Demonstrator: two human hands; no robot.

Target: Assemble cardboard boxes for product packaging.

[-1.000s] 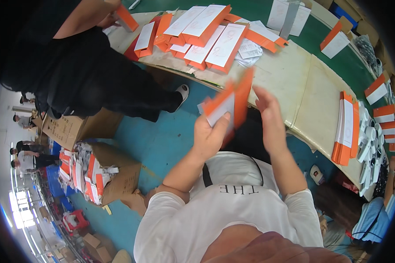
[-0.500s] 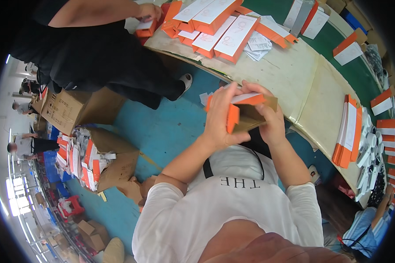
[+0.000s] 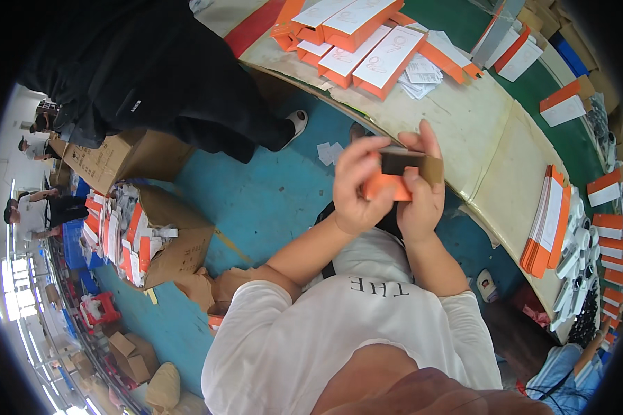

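Observation:
Between both hands, in front of my body, is a small orange cardboard box [image 3: 386,187] with a brown inside; its end facing me gapes, and orange flaps stick out there. My left hand [image 3: 358,185] grips the box's left side, with the thumb at a flap. On the other side my right hand [image 3: 423,190] holds the box, its thumb pressed on the orange flap and its index finger raised. The box is held above the floor beside the table edge. Its far side is hidden by my fingers.
Orange-and-white boxes [image 3: 370,52] lie piled on the table [image 3: 457,131], beside folded leaflets [image 3: 420,75]. Flat cartons [image 3: 545,221] are stacked at the right, near white devices [image 3: 580,266]. A person in black [image 3: 166,83] stands at the left, behind a large carton of scraps [image 3: 176,252].
The box has turned in my hands, so its gaping end now faces me more squarely. The person in black has shifted, and their hand has left the pile. My view has tilted slightly.

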